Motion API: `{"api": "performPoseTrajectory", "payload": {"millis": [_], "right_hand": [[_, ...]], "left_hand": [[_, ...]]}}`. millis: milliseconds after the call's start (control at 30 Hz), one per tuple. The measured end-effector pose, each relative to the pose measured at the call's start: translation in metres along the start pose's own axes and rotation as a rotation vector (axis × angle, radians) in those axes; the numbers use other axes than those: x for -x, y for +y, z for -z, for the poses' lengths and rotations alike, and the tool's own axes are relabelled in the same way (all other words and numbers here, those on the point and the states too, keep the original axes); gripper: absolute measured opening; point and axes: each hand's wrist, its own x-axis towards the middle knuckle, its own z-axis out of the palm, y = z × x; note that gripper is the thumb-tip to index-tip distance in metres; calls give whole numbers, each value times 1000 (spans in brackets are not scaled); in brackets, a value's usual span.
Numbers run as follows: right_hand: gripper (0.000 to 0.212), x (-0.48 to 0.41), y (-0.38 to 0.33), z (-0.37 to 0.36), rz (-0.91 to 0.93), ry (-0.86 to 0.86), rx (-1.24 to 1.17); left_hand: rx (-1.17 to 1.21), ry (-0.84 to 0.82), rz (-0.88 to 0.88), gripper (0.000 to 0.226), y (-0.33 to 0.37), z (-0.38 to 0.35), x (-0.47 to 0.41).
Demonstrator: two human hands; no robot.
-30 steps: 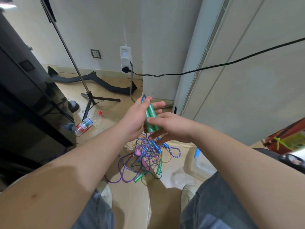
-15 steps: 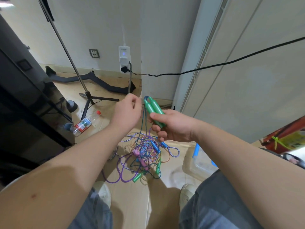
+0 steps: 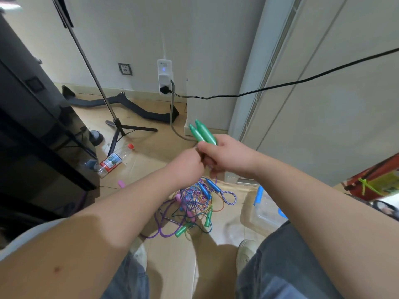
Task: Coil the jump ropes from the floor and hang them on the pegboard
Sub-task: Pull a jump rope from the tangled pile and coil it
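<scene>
My right hand (image 3: 226,157) grips two green jump rope handles (image 3: 201,132) side by side, their tips pointing up and away. My left hand (image 3: 185,165) is closed just below them, touching the right hand's fingers; what it pinches is hidden, probably the rope. Below on the floor lies a tangled pile of jump ropes (image 3: 194,203) with blue, pink and green handles and purple, striped and thin coloured cords. A lone pink handle (image 3: 121,184) lies to the left of it. No pegboard is in view.
A tripod stand (image 3: 117,124) and an empty plastic bottle (image 3: 113,159) are on the floor at left, beside dark furniture (image 3: 32,126). A black cable (image 3: 280,85) runs from a wall plug across to the right. A clear plastic box (image 3: 267,210) sits at right, by my shoes.
My left hand has come down from beside the handle tips to meet the right hand under the handles. The handles now tilt further up and away.
</scene>
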Motion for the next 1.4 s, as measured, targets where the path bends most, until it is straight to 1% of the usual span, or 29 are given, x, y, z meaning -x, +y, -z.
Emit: {"api": "performPoseTrajectory", "payload": {"millis": [67,100,167,233,300,367,467,567,633,767,833,900,933,1000,1067,1100,1167,1200,1233,1300,1333,1400], "right_hand": [[27,-4,4,4,81,108,605],[27,-6,7,5,88,136,791],[24,-8,11,4,80,152,932],[18,-10,17,-1,72,111,1042],[13,-9,23,-3,44,23,1128],[9,-7,26,-2,33,-97,1204],[8,-4,30,-4,101,-213,1204],[19,3,30,-8,233,-211,1091],[29,9,29,-11,317,-210,1079],[26,19,20,-18,409,-212,997],[25,20,17,-19,443,-145,922],[23,21,14,-16,441,-41,784],[20,20,12,-13,430,19,715],[12,19,9,-4,393,173,624],[11,15,10,4,320,301,628],[16,11,13,8,269,338,667],[25,5,19,13,147,373,765],[24,3,21,15,78,381,797],[18,1,24,15,14,380,814],[5,1,26,12,-68,328,886],[5,1,27,9,-77,277,943],[3,2,30,2,-64,160,1068]], "left_hand": [[-152,-52,-2,16,2,-1,1],[-241,-79,-19,16,3,0,3],[-417,-146,-103,21,2,5,7],[-548,-202,-237,25,2,10,11],[-588,-226,-354,27,2,15,14],[-618,-228,-422,31,4,19,17],[-557,-174,-519,36,6,30,21],[-401,-83,-575,34,0,48,20],[-276,-17,-515,36,-8,60,17],[-43,-25,-243,46,-22,65,13],[85,-54,-165,52,-24,61,15],[207,-55,-113,52,-21,53,12],[190,-40,-81,51,-20,48,9],[52,10,-14,47,-17,37,6],[34,57,14,53,-13,28,8],[17,76,-21,55,-11,26,10],[-86,89,-158,55,-6,26,16],[-154,88,-243,54,-3,27,18],[-237,96,-343,52,0,28,19],[-396,136,-521,49,7,33,22],[-439,159,-591,49,8,36,22],[-451,210,-643,49,8,44,21]]}}
